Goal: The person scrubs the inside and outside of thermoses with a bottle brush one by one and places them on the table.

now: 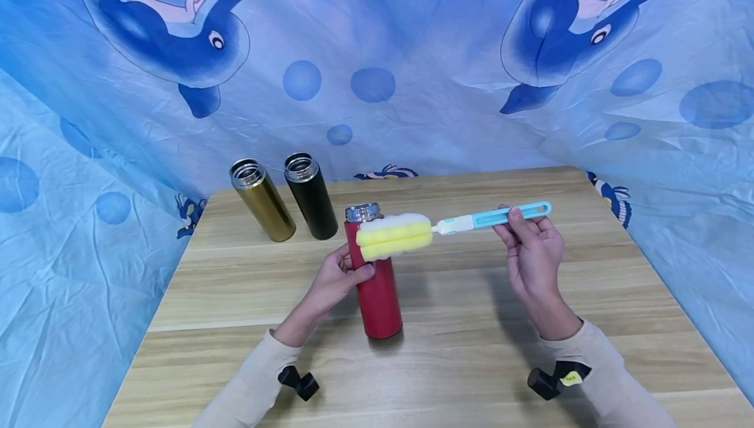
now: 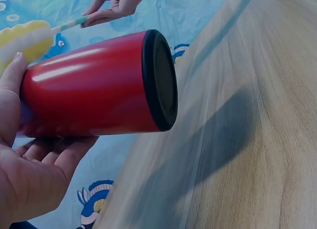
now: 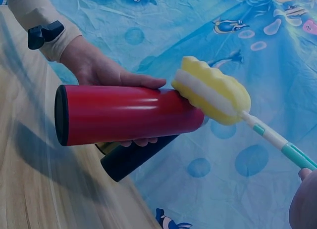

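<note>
My left hand grips a red thermos bottle around its upper body, thumb across the front. The bottle is held off the table, its black base showing in the left wrist view, with a lidless steel neck at the top. In my right hand is a bottle brush, pinched by its blue handle. The yellow and white sponge head points left and overlaps the bottle's upper part just below the neck in the head view.
Behind and to the left, a gold bottle and a black bottle stand upright without lids on the wooden table. A blue curtain with dolphin prints hangs behind and along both sides.
</note>
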`<state>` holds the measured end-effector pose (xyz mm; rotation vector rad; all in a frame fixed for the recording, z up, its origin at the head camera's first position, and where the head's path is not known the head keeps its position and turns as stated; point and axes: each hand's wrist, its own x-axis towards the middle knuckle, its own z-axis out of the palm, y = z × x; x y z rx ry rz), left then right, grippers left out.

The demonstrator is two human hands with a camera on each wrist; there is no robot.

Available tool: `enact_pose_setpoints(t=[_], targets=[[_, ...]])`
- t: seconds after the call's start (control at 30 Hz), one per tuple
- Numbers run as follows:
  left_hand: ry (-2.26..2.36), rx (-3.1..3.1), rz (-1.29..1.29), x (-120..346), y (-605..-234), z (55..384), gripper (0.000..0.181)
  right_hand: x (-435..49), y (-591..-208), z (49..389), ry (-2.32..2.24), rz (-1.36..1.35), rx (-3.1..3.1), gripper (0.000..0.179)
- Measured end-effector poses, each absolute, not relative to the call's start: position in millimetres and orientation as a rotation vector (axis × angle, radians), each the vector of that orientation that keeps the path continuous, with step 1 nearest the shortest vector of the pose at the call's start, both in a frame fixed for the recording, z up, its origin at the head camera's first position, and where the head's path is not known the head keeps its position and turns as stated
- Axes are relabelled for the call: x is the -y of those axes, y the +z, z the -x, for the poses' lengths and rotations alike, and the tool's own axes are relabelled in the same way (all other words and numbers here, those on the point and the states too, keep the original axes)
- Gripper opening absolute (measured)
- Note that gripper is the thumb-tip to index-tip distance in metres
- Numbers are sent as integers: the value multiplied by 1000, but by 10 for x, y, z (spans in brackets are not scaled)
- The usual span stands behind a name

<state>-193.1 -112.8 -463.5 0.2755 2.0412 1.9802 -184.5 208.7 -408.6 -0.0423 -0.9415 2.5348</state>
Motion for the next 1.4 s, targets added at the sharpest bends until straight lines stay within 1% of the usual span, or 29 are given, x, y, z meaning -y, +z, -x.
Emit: enact_pose_setpoints(t=[0.23,0.37,0.57,0.8,1.0,1.2,1.4], targets=[[1964,-2047,-302,1142,-4650,1917,56,-2073,-4105,1853,2529,46,947,27],[2002,-1945,-340,1158,-4655,1909,56,-2072,-4111,1857,2524,46,943,27],[2103,-1712,-470,1188,-4653,1891,57,-2075,-4121,1862,2515,46,932,30],[2100,-1657,-559,1231,-4666,1874,58,-2084,-4119,1871,2517,47,928,23],[2068,-1736,-568,1282,-4679,1864,60,-2108,-4104,1869,2518,51,903,27],[2063,-1763,-561,1315,-4688,1856,57,-2101,-4066,1890,2509,34,903,21],[2072,-1745,-568,1323,-4700,1850,58,-2072,-4005,1923,2494,7,892,24]])
